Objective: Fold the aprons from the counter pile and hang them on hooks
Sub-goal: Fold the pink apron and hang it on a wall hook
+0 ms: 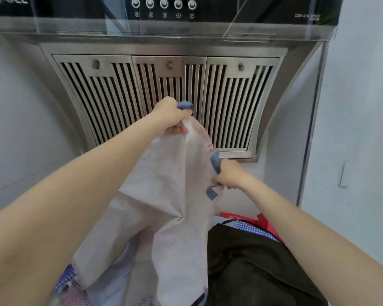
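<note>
I hold one pale apron (pixel 164 195) lifted above the pile (pixel 252 261) near me: left hand (pixel 173 115) grips its top corner, right hand (pixel 229 174) pinches the blue-trimmed edge. Folding appears barely started; no hooks in view, hanging remains.

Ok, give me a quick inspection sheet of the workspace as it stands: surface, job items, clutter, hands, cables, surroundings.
Surface: counter hidden under cloth; none of it shows.
Job's things: pale apron with blue trim held up, unfolded, hanging down to the pile of dark, checked and red fabrics below.
Clutter: nothing seen beyond the pile.
Hands: left hand grips the apron's top edge, raised; right hand pinches its side edge near a blue strap, lower.
Cables: nothing seen.
Surroundings: steel range hood with slatted filters directly behind, black button panel above, pale wall at right. No hooks in view.
</note>
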Tool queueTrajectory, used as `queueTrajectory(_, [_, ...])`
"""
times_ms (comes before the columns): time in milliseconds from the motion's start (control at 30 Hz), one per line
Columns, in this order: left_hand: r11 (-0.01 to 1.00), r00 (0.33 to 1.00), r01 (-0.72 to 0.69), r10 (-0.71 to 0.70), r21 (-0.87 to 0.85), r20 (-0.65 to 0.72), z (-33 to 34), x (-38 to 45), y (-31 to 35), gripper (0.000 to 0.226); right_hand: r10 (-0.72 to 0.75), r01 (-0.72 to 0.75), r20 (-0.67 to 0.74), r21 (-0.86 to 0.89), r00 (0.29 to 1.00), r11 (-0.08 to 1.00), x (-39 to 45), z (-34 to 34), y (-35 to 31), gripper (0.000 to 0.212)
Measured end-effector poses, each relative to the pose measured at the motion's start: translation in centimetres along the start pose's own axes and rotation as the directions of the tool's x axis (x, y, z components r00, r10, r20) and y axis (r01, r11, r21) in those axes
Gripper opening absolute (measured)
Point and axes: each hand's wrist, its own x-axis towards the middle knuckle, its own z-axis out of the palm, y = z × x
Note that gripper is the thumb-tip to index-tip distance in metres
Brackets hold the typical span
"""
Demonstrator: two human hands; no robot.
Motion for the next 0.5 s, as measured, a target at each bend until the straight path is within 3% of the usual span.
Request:
queueTrajectory(67, [0.993,0.994,-0.091,0.095,0.073,-0.055,0.2,0.7,1.3,0.020,0.087,-0.082,0.049,-0.088,0.995,0.993,0.5,-2.5,2.3,0.020])
queueTrajectory(133, [0.982,0.986,-0.148,0.156,0.113,-0.063,0.0,0.9,2.2,0.023,0.175,-0.173,0.064,-0.034,0.983,0.984,0.7,-6.0,4.8,0.018])
queueTrajectory(167, [0.977,0.984,-0.169,0.175,0.134,-0.040,0.1,0.7,2.5,0.025,0.204,-0.201,-0.024,0.091,0.979,0.975,1.0,-8.0,5.8,0.023])
queueTrajectory(200, [0.969,0.982,-0.187,0.188,0.159,0.012,0.2,0.4,2.8,0.027,0.244,-0.185,-0.137,0.345,0.960,0.920,1.7,-10.2,6.9,0.026])
queueTrajectory(233, [0.967,0.980,-0.190,0.176,0.171,0.095,0.5,0.0,3.1,0.030,0.309,-0.090,-0.208,0.680,0.928,0.728,2.3,-12.2,7.8,0.026])
queueTrajectory(267, [0.974,0.969,-0.172,0.141,0.147,0.201,0.9,-0.7,3.5,0.031,0.374,0.069,-0.258,0.891,0.891,0.449,2.6,-14.0,8.1,0.028])
queueTrajectory(300, [0.987,0.941,-0.140,0.108,0.076,0.320,1.4,-1.4,3.9,0.032,0.423,0.202,-0.272,0.958,0.864,0.203,2.9,-15.5,7.8,0.029])
queueTrajectory(333, [0.994,0.894,-0.104,0.109,-0.036,0.434,1.9,-2.3,4.3,0.032,0.429,0.285,-0.282,0.957,0.858,0.060,3.1,-16.5,7.0,0.029])
queueTrajectory(433, [0.911,0.757,-0.013,0.278,-0.412,0.591,2.4,-3.5,5.3,0.028,0.250,0.341,-0.324,0.940,0.912,-0.026,3.3,-18.4,3.2,0.027])
queueTrajectory(500, [0.774,0.771,0.093,0.342,-0.627,0.537,1.6,-3.4,4.9,0.024,0.087,0.355,-0.358,0.934,0.930,0.049,3.5,-18.7,0.6,0.034])
